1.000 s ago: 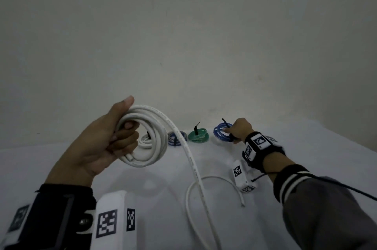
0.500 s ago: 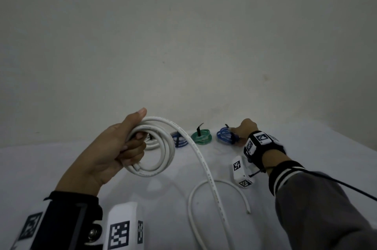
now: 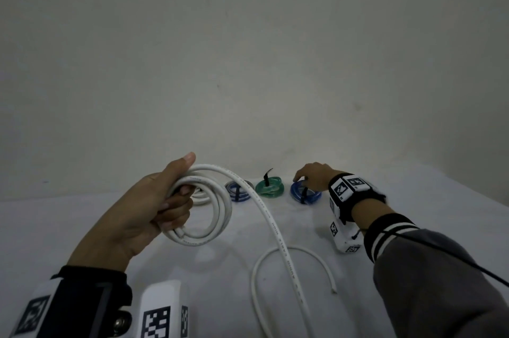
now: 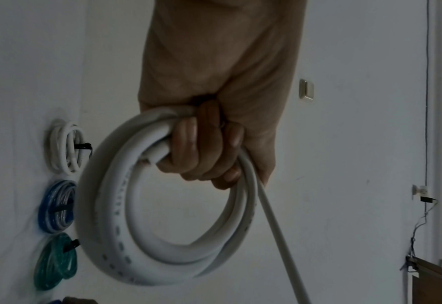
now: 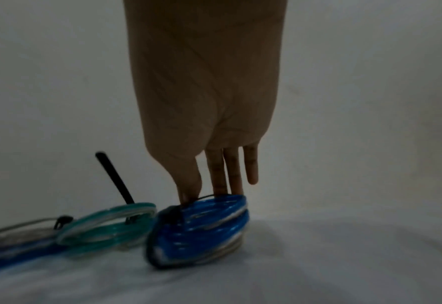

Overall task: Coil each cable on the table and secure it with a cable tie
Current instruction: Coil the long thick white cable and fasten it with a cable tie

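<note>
White cable [image 3: 217, 208] sits partly wound into a thick coil held upright above the counter [image 3: 82, 224] by the left hand [image 3: 137, 216]. That grip is closed round the coil: the fingers [image 4: 204, 148] curl through its middle and the thumb presses on its upper edge. From the top of the coil the loose length arcs down to the right, runs toward the near edge of the counter, and bends back in a loop whose cut end [image 3: 334, 291] lies on the cloth near the right forearm.

Along the back of the counter, next to the wall, four finished coils lie in a row. From left to right in the head view: a small white coil [image 4: 66, 148], mostly hidden behind the held one, a blue-and-clear coil [image 3: 237, 191], a green coil [image 3: 269, 187] and a blue coil [image 3: 305, 194]. Each carries a black tie; the tail of the green coil's tie [image 5: 114, 178] sticks up at a slant.

The right hand [image 3: 314, 176] reaches over the blue coil at the right end of the row. In the right wrist view its grip is not pinching anything: the fingers [image 5: 219, 170] point down nearly straight, thumb and two fingertips touching the coil's top edge, the little finger clear of it. The blue coil looks tilted there, its far side lifted off the counter, just beside the green coil.
</note>
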